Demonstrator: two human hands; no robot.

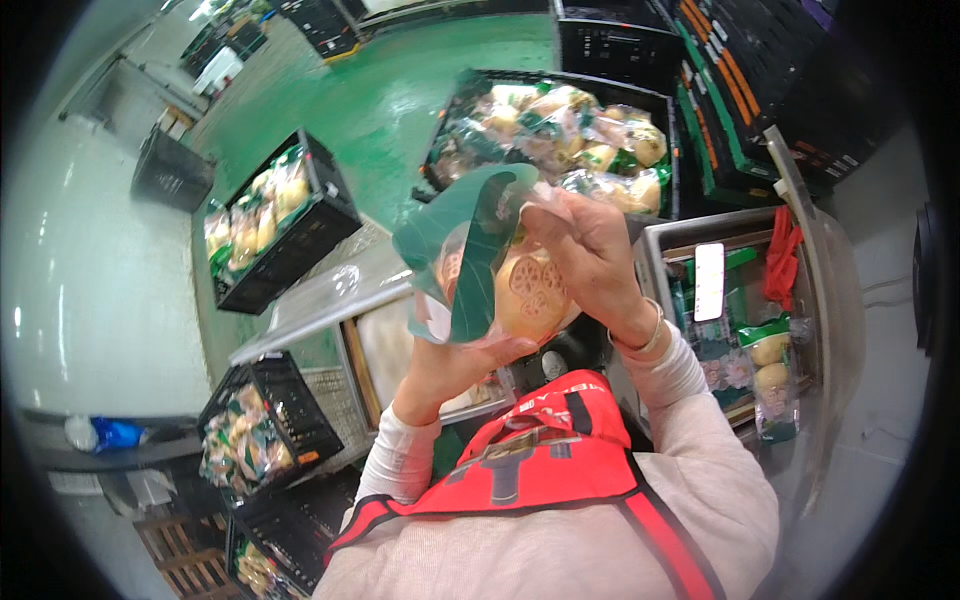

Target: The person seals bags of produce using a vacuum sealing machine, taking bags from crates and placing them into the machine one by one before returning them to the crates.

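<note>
A green and clear printed plastic bag (480,255) with pale lotus root inside is held up in front of my red apron. My left hand (465,367) supports the bag from below, its fingers partly hidden behind it. With its fingers closed, my right hand (589,259) pinches the bag's gathered upper edge. Behind the bag stands a large black crate (675,161) filled with similar bagged roots. To the right, a metal-rimmed tray (649,244) holds flat printed bags, a phone (709,281), a red bundle (781,259) and one filled bag (771,375).
Black crates of bagged roots stand at the left (281,266) and lower left (300,412). A metal work surface (322,307) lies left of my hands. Stacked black crates (780,90) rise at the upper right. The green floor (390,90) looks wet.
</note>
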